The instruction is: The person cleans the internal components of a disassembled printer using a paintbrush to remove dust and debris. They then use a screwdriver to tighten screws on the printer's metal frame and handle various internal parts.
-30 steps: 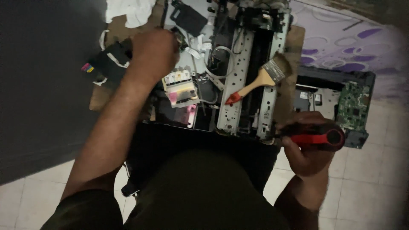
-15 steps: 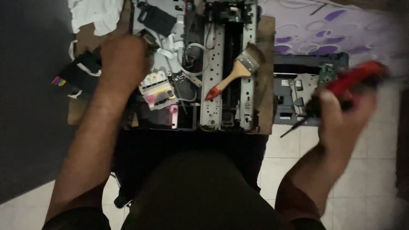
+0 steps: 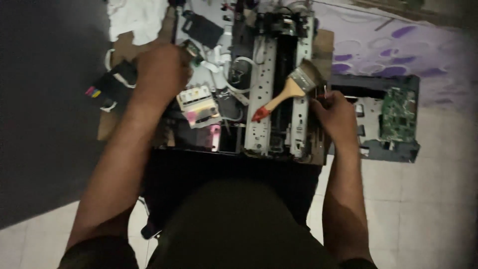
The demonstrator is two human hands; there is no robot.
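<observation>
Steadying the printer chassis point(image 3: 279, 84), the left hand point(image 3: 162, 74) is gripping cables; the right hand point(image 3: 336, 117), its grip unreadable, is touching the frame edge beside the brush point(image 3: 289, 89), likely needing a firmer hold next.

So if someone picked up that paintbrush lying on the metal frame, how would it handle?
The paintbrush looks light, with a slim wooden handle and red tip. Its handle seems stiff, the bristles probably bend. Lying flat across the metal frame, it seems unlikely to roll, though a nudge might slide it.

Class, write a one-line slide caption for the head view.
Left hand and right hand rest on an opened printer, paintbrush lying across it.
</observation>
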